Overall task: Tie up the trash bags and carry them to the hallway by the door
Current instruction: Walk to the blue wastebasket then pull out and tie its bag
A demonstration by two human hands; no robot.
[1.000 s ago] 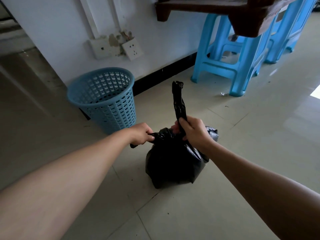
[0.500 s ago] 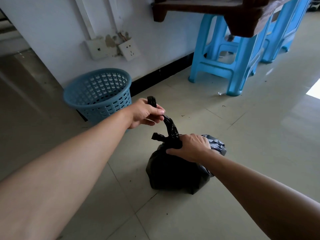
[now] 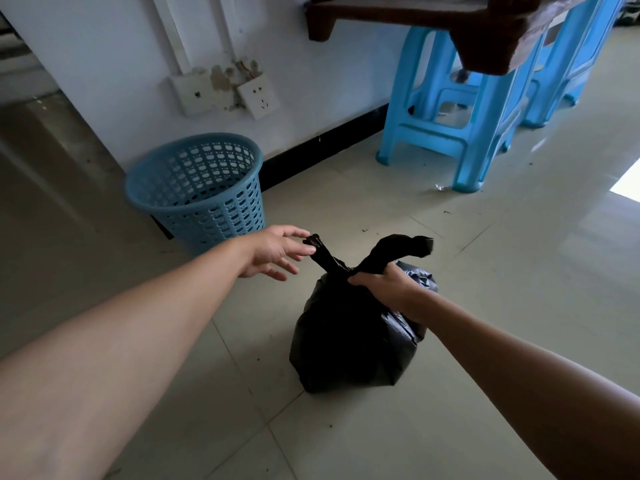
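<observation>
The glossy black plastic trash bag (image 3: 346, 341) sits on the pale tiled floor (image 3: 485, 306), its neck twisted into two upstanding tails. The right hand (image 3: 384, 284) clenches the neck below the right tail. The left hand (image 3: 277, 251) pinched the left tail half a second ago; now it has let go, fingers spread at the tail's tip. A blue perforated plastic basket (image 3: 207, 188) stands behind.

A black trash bag (image 3: 349, 341) sits on the tiled floor (image 3: 485, 271). The right hand (image 3: 384, 284) grips its twisted neck, while the left hand (image 3: 277, 252), fingers spread, touches one tail. A blue basket (image 3: 201, 188) stands far left.
</observation>
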